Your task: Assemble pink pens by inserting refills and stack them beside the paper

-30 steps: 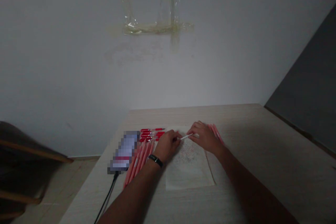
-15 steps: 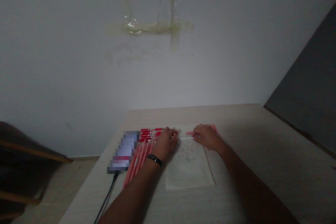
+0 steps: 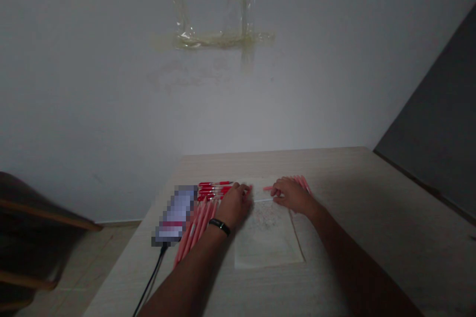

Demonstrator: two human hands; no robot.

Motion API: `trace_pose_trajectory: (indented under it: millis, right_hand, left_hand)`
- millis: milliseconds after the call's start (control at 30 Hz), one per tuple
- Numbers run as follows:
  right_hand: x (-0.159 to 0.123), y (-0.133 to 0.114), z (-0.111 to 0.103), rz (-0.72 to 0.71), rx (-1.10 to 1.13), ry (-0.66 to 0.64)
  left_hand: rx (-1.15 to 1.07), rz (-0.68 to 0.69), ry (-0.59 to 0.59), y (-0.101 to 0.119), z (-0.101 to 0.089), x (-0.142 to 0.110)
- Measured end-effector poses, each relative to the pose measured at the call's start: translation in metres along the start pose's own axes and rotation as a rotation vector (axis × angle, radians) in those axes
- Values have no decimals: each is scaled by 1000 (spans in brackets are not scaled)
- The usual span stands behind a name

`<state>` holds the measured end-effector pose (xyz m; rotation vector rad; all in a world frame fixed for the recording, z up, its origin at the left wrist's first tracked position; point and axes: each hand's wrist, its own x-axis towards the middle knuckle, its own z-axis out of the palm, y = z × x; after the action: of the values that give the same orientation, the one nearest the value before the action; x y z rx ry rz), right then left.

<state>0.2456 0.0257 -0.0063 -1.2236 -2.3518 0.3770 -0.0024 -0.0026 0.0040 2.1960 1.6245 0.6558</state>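
A thin white stick [image 3: 263, 200] spans the gap between my hands, above a sheet of paper. My left hand [image 3: 236, 203] has curled fingers beside its left end; what they hold is mostly hidden, with a reddish spot at the fingertips. My right hand [image 3: 292, 194] pinches at the stick's right end. Red pens [image 3: 213, 190] lie side by side to the left of my left hand. Long pink pen-like pieces [image 3: 196, 228] lie fanned below them. A short pink piece [image 3: 267, 188] sticks out beside my right fingertips.
More pink pieces [image 3: 303, 183] lie behind my right hand. The paper [image 3: 267, 252] rests on the wooden table [image 3: 334, 158]. A phone with a blurred screen [image 3: 176, 213] lies at the left edge, joined to a black cable [image 3: 152, 277]. A taped wall [image 3: 316, 84] stands behind the table.
The white stick has shifted slightly toward me, and less of it shows past my right fingertips. My right fingers have changed their grip a little; my left hand stays nearly in place.
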Motion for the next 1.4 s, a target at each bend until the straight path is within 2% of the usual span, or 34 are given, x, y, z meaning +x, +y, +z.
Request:
trace_pose_trajectory:
  millis: [533,733,933,1067,1233,1400]
  right_hand:
    - [3,-8,-3,-17,1,51]
    - [4,-9,-5,0,15,75]
    - [6,-14,3,124,302,189]
    - [9,-20,10,114,504,173]
    - [11,-26,11,106,578,178]
    - [11,-28,10,113,652,207]
  left_hand:
    - [3,-71,-29,4,-3,0]
    - [-17,-58,-1,-2,1,2]
    - [-106,105,43,3,0,4]
    - [-172,201,30,7,0,4]
    - [-218,244,14,8,0,2]
    - [-220,219,24,11,-3,2]
